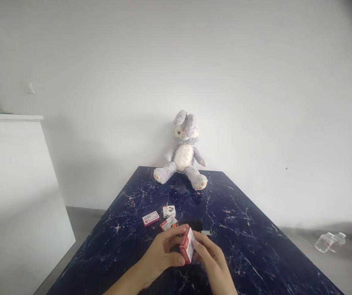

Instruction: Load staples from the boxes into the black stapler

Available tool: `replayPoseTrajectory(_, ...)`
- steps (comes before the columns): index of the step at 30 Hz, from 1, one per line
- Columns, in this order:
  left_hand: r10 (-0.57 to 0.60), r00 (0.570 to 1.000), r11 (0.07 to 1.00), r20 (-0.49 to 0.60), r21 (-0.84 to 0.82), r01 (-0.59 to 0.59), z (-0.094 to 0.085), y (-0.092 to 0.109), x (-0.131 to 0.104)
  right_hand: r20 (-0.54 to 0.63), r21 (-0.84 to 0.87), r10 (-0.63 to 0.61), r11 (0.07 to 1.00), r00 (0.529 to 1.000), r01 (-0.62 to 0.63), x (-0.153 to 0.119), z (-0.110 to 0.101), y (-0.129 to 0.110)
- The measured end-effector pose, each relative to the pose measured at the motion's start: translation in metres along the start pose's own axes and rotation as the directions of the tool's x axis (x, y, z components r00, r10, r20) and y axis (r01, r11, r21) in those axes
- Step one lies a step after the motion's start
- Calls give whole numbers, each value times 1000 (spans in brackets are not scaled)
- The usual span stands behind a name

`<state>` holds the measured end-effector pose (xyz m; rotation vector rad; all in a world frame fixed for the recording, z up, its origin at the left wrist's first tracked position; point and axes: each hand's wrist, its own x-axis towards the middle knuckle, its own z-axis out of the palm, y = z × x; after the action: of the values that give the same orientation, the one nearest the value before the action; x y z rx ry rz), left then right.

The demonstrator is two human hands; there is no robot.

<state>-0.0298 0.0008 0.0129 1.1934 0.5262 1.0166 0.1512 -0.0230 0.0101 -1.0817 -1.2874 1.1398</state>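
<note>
A small red and white box [187,246] is held up between both hands, tilted, above the dark table. My left hand [166,249] grips it from the left, thumb low and fingers on top. My right hand [208,250] closes on its right side, the fingertips partly hidden behind it. Just beyond lie more boxes of the same kind: one box [169,223] partly covered by my left hand, a white box [169,211], and a flat box [150,218]. A black item [194,225] lies behind the held box, with a small pale piece [206,232] at its right.
A grey plush rabbit [184,157] sits at the far end of the blue marbled table [240,229], against the wall. To the left stands a white cabinet [16,184]. Clear plastic bottles [325,242] are on the floor at right.
</note>
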Motion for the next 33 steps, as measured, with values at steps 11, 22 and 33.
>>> replayPoseTrajectory(11,169,983,306,-71,952,16,-63,38,-3,-370,-542,-127,834,920,-103,15,-46,18)
replayPoseTrajectory(22,245,969,122,28,991,-59,-62,-8,25,-164,-687,-70,724,984,-63,12,-26,36)
replayPoseTrajectory(33,173,953,139,248,952,-272,12,-34,30,-286,-487,44,854,957,-185,6,-25,24)
